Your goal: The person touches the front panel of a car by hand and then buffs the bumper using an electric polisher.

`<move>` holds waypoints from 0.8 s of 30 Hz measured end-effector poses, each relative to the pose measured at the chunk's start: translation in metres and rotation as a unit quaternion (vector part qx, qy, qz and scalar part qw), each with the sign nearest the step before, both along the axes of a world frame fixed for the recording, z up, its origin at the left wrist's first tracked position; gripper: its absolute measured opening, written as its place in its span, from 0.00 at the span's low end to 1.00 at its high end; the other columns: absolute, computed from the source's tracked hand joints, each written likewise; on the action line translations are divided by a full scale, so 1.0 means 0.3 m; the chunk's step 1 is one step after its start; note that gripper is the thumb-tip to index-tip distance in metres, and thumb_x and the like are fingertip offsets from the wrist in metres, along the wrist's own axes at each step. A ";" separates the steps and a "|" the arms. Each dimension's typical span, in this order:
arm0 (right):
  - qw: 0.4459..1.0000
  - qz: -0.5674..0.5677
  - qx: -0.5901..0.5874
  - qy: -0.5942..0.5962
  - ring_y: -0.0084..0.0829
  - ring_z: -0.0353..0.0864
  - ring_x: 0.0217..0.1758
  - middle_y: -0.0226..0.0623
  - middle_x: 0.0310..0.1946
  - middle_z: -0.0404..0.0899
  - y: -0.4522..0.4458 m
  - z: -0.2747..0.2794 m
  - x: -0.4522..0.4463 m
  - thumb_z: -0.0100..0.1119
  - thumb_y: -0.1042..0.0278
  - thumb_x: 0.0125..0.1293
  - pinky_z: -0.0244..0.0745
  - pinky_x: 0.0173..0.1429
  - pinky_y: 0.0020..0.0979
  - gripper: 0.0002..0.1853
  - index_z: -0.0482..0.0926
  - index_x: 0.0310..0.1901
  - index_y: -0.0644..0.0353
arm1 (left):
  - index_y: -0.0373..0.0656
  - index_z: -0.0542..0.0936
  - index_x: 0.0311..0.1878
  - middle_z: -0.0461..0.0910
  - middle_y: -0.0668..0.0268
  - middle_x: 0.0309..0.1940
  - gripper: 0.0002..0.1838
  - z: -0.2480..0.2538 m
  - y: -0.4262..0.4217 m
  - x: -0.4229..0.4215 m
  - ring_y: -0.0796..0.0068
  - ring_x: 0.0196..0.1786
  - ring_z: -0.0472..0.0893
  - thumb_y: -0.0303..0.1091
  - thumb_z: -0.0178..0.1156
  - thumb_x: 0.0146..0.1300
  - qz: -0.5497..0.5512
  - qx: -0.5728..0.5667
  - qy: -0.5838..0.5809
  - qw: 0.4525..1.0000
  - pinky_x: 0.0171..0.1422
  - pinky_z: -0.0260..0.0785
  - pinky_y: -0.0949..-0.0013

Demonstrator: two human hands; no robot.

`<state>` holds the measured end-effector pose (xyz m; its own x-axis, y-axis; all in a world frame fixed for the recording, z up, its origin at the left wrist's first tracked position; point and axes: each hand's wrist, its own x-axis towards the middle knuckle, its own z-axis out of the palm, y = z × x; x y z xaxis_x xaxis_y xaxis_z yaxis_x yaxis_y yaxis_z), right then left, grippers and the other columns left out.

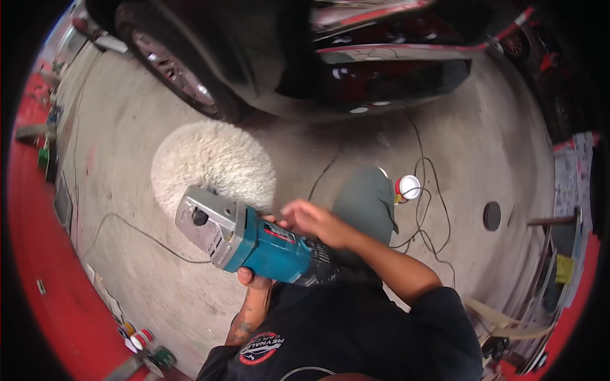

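Observation:
A teal polisher (274, 251) with a grey metal head lies across the lower middle of the view, and a large, fluffy cream wool pad (213, 159) is fitted to it. My left hand (254, 279) grips the polisher's body from below; its thumb shows at the near side, and most of the palm is hidden under the tool. Just beyond the polisher's far side is my right hand (312, 222), slightly blurred, with fingers stretched toward the pad's edge. It appears to hold nothing.
A dark car (267, 89) with a wheel (171, 70) stands ahead. A white-lidded tub (410, 187) sits beside my knee (365, 200), among loops of black cord (424, 219). A dark round disc (492, 216) lies on the concrete floor (121, 190) at right.

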<state>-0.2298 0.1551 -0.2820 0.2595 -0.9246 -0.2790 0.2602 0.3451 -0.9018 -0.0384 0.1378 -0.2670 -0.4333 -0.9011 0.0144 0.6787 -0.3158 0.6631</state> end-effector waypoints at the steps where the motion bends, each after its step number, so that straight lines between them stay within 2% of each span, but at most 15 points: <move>1: 0.999 0.026 0.009 0.039 0.30 0.76 0.57 0.38 0.52 0.78 0.103 0.012 -0.044 0.51 0.53 0.78 0.73 0.62 0.36 0.28 0.62 0.72 0.60 | 0.40 0.56 0.77 0.66 0.51 0.68 0.61 0.010 -0.004 -0.014 0.48 0.67 0.73 0.70 0.70 0.49 0.005 0.002 -0.018 1.000 0.69 0.72 0.44; 2: 0.995 0.053 0.020 0.078 0.32 0.76 0.59 0.40 0.54 0.78 0.197 0.030 -0.070 0.55 0.52 0.76 0.72 0.63 0.38 0.33 0.59 0.73 0.60 | 0.40 0.56 0.77 0.66 0.51 0.68 0.61 0.019 -0.009 -0.027 0.49 0.68 0.72 0.70 0.70 0.50 -0.001 -0.004 -0.032 0.999 0.68 0.72 0.44; 5: 0.957 -0.055 -0.142 0.247 0.42 0.80 0.56 0.48 0.52 0.79 0.416 0.063 0.037 0.66 0.50 0.67 0.73 0.60 0.41 0.43 0.55 0.75 0.61 | 0.40 0.55 0.77 0.64 0.53 0.70 0.60 0.039 0.012 0.021 0.50 0.70 0.71 0.69 0.70 0.50 -0.016 -0.036 -0.055 0.998 0.69 0.72 0.44; 8: 0.920 -0.092 -0.064 0.375 0.51 0.81 0.51 0.55 0.48 0.78 0.440 0.093 0.166 0.75 0.52 0.57 0.74 0.58 0.42 0.54 0.50 0.77 0.62 | 0.41 0.55 0.77 0.62 0.54 0.71 0.61 0.064 0.018 0.053 0.51 0.72 0.68 0.70 0.70 0.50 -0.060 -0.057 -0.074 0.994 0.69 0.71 0.45; 11: 0.945 -0.123 -0.024 0.302 0.53 0.67 0.73 0.60 0.70 0.64 0.448 0.127 0.234 0.79 0.59 0.53 0.63 0.74 0.41 0.58 0.47 0.78 0.62 | 0.41 0.55 0.77 0.61 0.56 0.72 0.62 0.075 -0.005 0.102 0.52 0.72 0.68 0.72 0.69 0.50 -0.122 -0.072 -0.096 0.985 0.70 0.70 0.46; 12: 0.953 -0.131 -0.010 0.273 0.53 0.69 0.72 0.60 0.69 0.65 0.457 0.126 0.256 0.78 0.65 0.52 0.66 0.72 0.41 0.59 0.44 0.79 0.59 | 0.40 0.55 0.77 0.61 0.56 0.73 0.62 0.077 -0.011 0.117 0.52 0.72 0.68 0.72 0.69 0.50 -0.141 -0.069 -0.100 0.982 0.70 0.69 0.47; 15: 0.954 -0.142 0.058 0.259 0.53 0.70 0.71 0.60 0.68 0.66 0.519 0.171 0.228 0.76 0.70 0.51 0.67 0.72 0.40 0.59 0.44 0.79 0.57 | 0.37 0.55 0.77 0.62 0.54 0.72 0.61 0.100 0.021 0.089 0.52 0.71 0.69 0.69 0.71 0.51 -0.209 -0.048 -0.101 0.972 0.72 0.67 0.48; 16: 0.947 -0.153 0.072 0.273 0.52 0.73 0.69 0.58 0.65 0.71 0.563 0.140 0.196 0.75 0.68 0.50 0.68 0.71 0.40 0.58 0.46 0.78 0.55 | 0.36 0.55 0.76 0.63 0.52 0.71 0.61 0.093 0.054 0.053 0.52 0.71 0.69 0.68 0.72 0.51 -0.226 -0.041 -0.105 0.968 0.73 0.66 0.48; 19: 0.926 -0.189 0.069 0.319 0.58 0.79 0.61 0.61 0.58 0.76 0.682 0.087 0.127 0.74 0.67 0.49 0.74 0.64 0.41 0.58 0.45 0.78 0.53 | 0.34 0.58 0.75 0.67 0.50 0.69 0.56 0.063 0.143 -0.062 0.55 0.70 0.70 0.58 0.74 0.54 -0.226 -0.027 -0.085 0.970 0.73 0.66 0.52; 20: 0.922 -0.208 0.047 0.323 0.56 0.77 0.64 0.59 0.61 0.76 0.698 0.082 0.105 0.76 0.62 0.49 0.73 0.67 0.41 0.58 0.48 0.78 0.53 | 0.33 0.60 0.73 0.69 0.53 0.68 0.53 0.036 0.161 -0.078 0.59 0.70 0.71 0.55 0.75 0.54 -0.229 -0.020 -0.082 0.970 0.72 0.66 0.55; 22: 0.926 -0.206 0.096 0.303 0.53 0.77 0.65 0.57 0.62 0.76 0.716 0.147 0.080 0.78 0.59 0.49 0.72 0.68 0.43 0.58 0.49 0.78 0.54 | 0.34 0.62 0.73 0.72 0.58 0.66 0.48 -0.004 0.160 -0.088 0.67 0.68 0.71 0.48 0.75 0.56 -0.268 -0.002 -0.083 0.960 0.72 0.64 0.61; 23: 0.926 -0.206 0.123 0.293 0.52 0.77 0.66 0.56 0.62 0.76 0.730 0.170 0.073 0.79 0.58 0.49 0.72 0.68 0.43 0.58 0.50 0.78 0.54 | 0.34 0.61 0.73 0.72 0.58 0.66 0.48 -0.005 0.174 -0.095 0.67 0.69 0.70 0.47 0.74 0.57 -0.272 -0.002 -0.082 0.959 0.72 0.62 0.61; 24: 0.921 -0.212 0.155 0.288 0.48 0.79 0.64 0.53 0.60 0.79 0.765 0.154 0.069 0.80 0.55 0.49 0.74 0.66 0.44 0.54 0.58 0.74 0.59 | 0.34 0.61 0.73 0.71 0.58 0.67 0.48 0.030 0.183 -0.131 0.67 0.69 0.70 0.46 0.74 0.57 -0.277 -0.005 -0.080 0.958 0.73 0.61 0.61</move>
